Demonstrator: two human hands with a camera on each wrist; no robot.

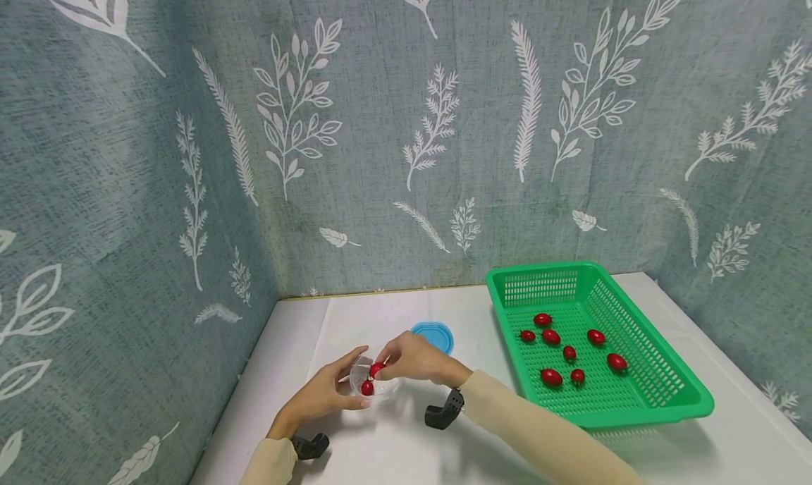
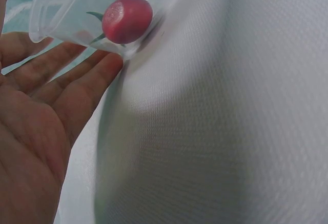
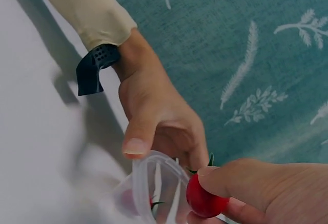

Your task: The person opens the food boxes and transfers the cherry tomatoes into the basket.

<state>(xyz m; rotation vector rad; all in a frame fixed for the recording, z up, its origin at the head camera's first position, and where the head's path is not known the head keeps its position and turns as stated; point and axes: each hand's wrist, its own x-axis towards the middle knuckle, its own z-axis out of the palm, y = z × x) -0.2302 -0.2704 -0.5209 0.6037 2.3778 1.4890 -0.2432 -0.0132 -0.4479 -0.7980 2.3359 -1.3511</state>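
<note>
My left hand (image 1: pixel 317 395) holds a clear plastic cup (image 1: pixel 388 388) tilted over the table, thumb on one side and fingers on the other. Inside the cup lies one red cherry tomato (image 2: pixel 128 20) with a green stem, against the lower wall. At the cup's mouth my right hand (image 1: pixel 419 361) pinches a second cherry tomato (image 3: pixel 205 198) between thumb and fingers. In the right wrist view, the left thumb (image 3: pixel 137 144) rests at the cup's rim. Part of the cup is hidden behind the right fingers in the head view.
A green slotted basket (image 1: pixel 504 330) on the right holds several cherry tomatoes (image 1: pixel 551 377). Just behind the right hand lies a round blue lid or shallow dish (image 1: pixel 438 335). Leaf-patterned cloth (image 1: pixel 380 154) hangs around the white table (image 1: pixel 374 450).
</note>
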